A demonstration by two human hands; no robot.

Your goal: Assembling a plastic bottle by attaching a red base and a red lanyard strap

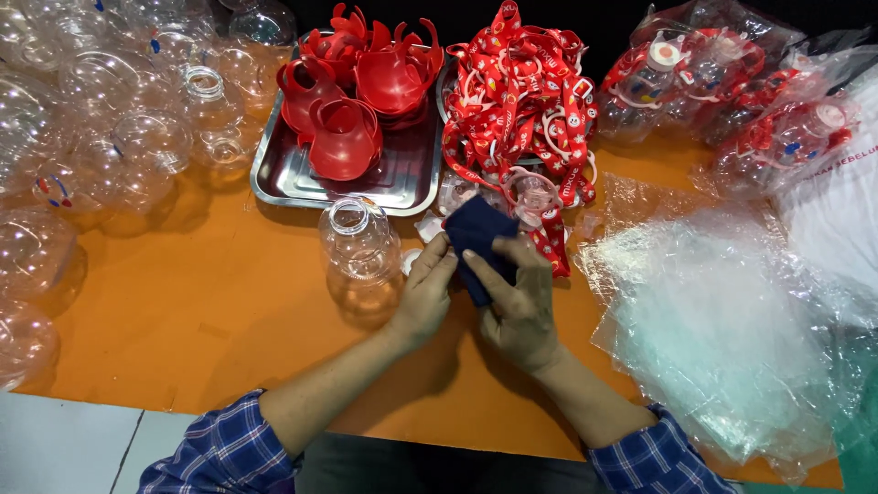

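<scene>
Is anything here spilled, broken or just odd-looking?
Nothing looks broken or spilled. The clear bottle stands upright beside the hands, which hold a dark blue cloth. The red straps lie in a tangled heap.

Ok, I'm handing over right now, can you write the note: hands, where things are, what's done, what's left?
Left hand: fingertips on the dark blue cloth, helping hold it.
Right hand: gripping the same cloth from below.
Clear round plastic bottle: upright on the orange table, uncapped, just left of the hands.
Red plastic caps: in the steel tray.
Red printed straps: heaped right of the tray.
Done: bagged bottles at far right.
Left: many bare bottles at left; empty clear bags at right.
</scene>
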